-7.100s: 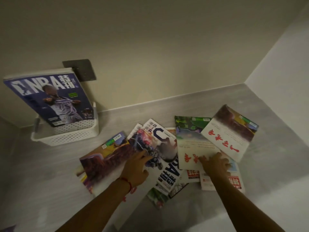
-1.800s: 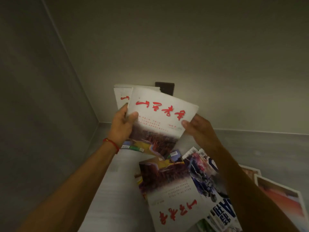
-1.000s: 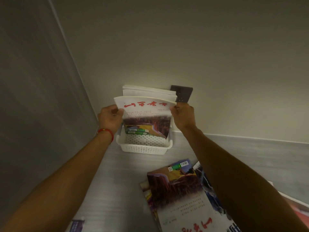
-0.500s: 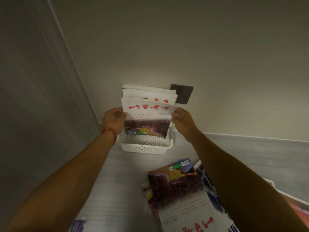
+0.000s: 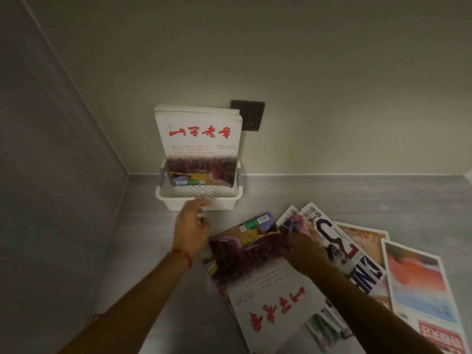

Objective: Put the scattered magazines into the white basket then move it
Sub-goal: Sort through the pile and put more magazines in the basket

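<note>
Both hands hold nothing: left hand [image 5: 192, 227] relaxed beside the white basket [image 5: 163, 198], right hand [image 5: 305, 254] on an "NBA" magazine [image 5: 357, 261].

- A plain beige back wall [image 5: 332, 72] stood behind a grey, wood-grained counter [image 5: 344, 198]
- A grey side wall [image 5: 51, 175] met the back wall in a corner at the left
- A dark socket plate [image 5: 251, 116] sat on the back wall, low down
- Light was dim and warm, brightest near the corner, fading toward the edges
</note>
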`<state>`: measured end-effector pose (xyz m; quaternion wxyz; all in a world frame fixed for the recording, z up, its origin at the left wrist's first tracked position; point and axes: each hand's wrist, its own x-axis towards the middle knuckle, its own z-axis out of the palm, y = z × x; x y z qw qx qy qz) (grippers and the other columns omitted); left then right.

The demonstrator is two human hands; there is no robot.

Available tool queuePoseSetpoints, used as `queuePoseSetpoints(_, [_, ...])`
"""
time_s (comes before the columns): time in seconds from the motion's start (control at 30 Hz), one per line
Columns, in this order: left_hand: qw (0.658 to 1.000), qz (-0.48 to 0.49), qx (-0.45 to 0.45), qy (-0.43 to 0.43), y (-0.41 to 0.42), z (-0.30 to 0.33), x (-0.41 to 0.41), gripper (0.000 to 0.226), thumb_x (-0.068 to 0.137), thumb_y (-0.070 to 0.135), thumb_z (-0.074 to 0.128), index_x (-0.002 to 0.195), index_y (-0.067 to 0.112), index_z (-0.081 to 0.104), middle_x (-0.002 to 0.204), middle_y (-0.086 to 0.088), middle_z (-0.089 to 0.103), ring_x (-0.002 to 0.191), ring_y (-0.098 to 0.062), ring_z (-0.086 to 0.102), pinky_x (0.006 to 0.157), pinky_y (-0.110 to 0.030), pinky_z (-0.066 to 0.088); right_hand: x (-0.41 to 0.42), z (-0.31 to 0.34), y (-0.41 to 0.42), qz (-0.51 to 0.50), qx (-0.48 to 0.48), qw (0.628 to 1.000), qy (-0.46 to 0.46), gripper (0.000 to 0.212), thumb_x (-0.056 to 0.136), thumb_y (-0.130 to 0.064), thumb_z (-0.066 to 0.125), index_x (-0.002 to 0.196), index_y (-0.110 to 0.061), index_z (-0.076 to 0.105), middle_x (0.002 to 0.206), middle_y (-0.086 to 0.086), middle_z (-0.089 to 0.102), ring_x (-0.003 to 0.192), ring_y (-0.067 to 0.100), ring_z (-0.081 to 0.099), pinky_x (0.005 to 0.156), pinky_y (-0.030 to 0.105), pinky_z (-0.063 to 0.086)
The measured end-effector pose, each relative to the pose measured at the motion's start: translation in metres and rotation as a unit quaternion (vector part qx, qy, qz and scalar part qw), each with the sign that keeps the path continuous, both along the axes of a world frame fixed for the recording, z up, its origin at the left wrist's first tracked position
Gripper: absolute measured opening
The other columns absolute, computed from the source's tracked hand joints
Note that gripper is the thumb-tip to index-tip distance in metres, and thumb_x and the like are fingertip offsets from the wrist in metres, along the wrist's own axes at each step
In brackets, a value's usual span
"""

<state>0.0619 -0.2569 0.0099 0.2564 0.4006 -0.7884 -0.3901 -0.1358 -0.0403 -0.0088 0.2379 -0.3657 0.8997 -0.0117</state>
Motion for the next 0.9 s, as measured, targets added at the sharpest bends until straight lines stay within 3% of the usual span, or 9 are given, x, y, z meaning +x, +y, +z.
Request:
queuePoseSetpoints(0.17, [0.955,-0.245,0.037,-0.162,0.092,-0.054,-0.003,0.056,0.079,0.002,0.057,0.133,0.016,0.059,0.145,-0.01,0.05,0.14,-0.026,0.04,0.122,-0.031,0.024,0.037,-0.037,0.053,-0.073,0.03,0.997,0.005,0.076,0.083,-0.055,0.063,0.141,-0.018,0.031,0.144,0.007,0.041,0.132,0.028,0.045,0.106,0.049,0.042])
queuePoseSetpoints(0.33, [0.909,-0.299,-0.012,-0.289,0.123,-0.067,-0.004,0.062,0.084,0.013,0.057,0.144,0.021,0.046,0.156,-0.003,0.034,0.145,-0.019,0.028,0.12,-0.027,0.021,0.04,-0.039,0.063,-0.061,-0.044,0.997,0.024,0.064,0.084,-0.043,0.065,0.135,-0.018,0.035,0.14,0.008,0.041,0.132,0.027,0.041,0.108,0.046,0.04])
queuePoseSetpoints(0.4, [0.916,-0.292,-0.021,-0.275,0.127,-0.054,-0.006,0.062,0.086,0.01,0.054,0.146,0.019,0.042,0.157,-0.004,0.033,0.145,-0.022,0.029,0.12,-0.028,0.021,0.04,-0.032,0.063,-0.05,-0.106,0.993,0.004,0.048,0.085,-0.032,0.062,0.124,-0.02,0.037,0.131,0.005,0.044,0.118,0.022,0.052,0.095,0.04,0.05])
queuePoseSetpoints(0.5, [0.94,-0.276,-0.107,-0.173,0.134,-0.029,-0.017,0.06,0.091,0.013,0.052,0.149,0.018,0.038,0.159,-0.008,0.03,0.146,-0.027,0.03,0.123,-0.035,0.023,0.038,-0.01,0.064,0.006,-0.171,0.985,-0.032,0.036,0.086,-0.041,0.05,0.118,-0.025,0.042,0.119,0.0,0.048,0.101,0.016,0.057,0.078,0.03,0.052])
queuePoseSetpoints(0.57, [0.927,-0.275,-0.213,-0.137,0.139,-0.014,-0.028,0.058,0.094,0.018,0.053,0.15,0.018,0.037,0.158,-0.012,0.032,0.147,-0.03,0.028,0.122,-0.045,0.025,0.033,0.005,0.064,0.066,-0.213,0.975,-0.026,0.025,0.093,-0.034,0.053,0.116,-0.026,0.049,0.115,-0.002,0.059,0.101,0.015,0.061,0.081,0.025,0.048])
queuePoseSetpoints(0.67, [0.885,-0.288,-0.324,-0.17,0.137,0.003,-0.041,0.057,0.095,0.019,0.053,0.149,0.019,0.038,0.153,-0.009,0.043,0.148,-0.029,0.028,0.122,-0.055,0.014,0.02,0.04,0.057,0.176,-0.229,0.957,-0.003,0.034,0.09,-0.027,0.065,0.123,-0.028,0.055,0.115,-0.006,0.069,0.104,0.013,0.066,0.093,0.028,0.049])
queuePoseSetpoints(0.73, [0.887,-0.281,-0.309,-0.198,0.128,0.012,-0.044,0.045,0.094,0.019,0.053,0.138,0.024,0.051,0.139,-0.004,0.059,0.139,-0.024,0.044,0.12,-0.056,0.02,0.013,0.071,0.045,0.24,-0.208,0.948,0.034,0.03,0.089,-0.033,0.066,0.118,-0.032,0.057,0.107,-0.008,0.071,0.096,0.012,0.067,0.094,0.035,0.05])
queuePoseSetpoints(0.8, [0.914,-0.266,-0.245,-0.186,0.114,0.024,-0.043,0.029,0.096,0.028,0.051,0.121,0.03,0.063,0.117,-0.002,0.071,0.114,-0.025,0.063,0.105,-0.044,0.042,0.004,0.097,0.035,0.263,-0.2,0.939,0.097,0.02,0.09,-0.041,0.062,0.107,-0.03,0.06,0.093,-0.008,0.07,0.083,0.012,0.065,0.088,0.037,0.053])
queuePoseSetpoints(0.9, [0.966,-0.194,-0.139,-0.102,0.093,0.042,-0.031,0.022,0.097,0.043,0.046,0.11,0.034,0.06,0.1,0.002,0.073,0.094,-0.026,0.067,0.08,-0.039,0.054,-0.015,0.118,0.03,0.19,-0.305,0.921,0.148,0.028,0.087,-0.043,0.066,0.112,-0.031,0.06,0.102,-0.008,0.068,0.088,0.009,0.061,0.085,0.037,0.053])
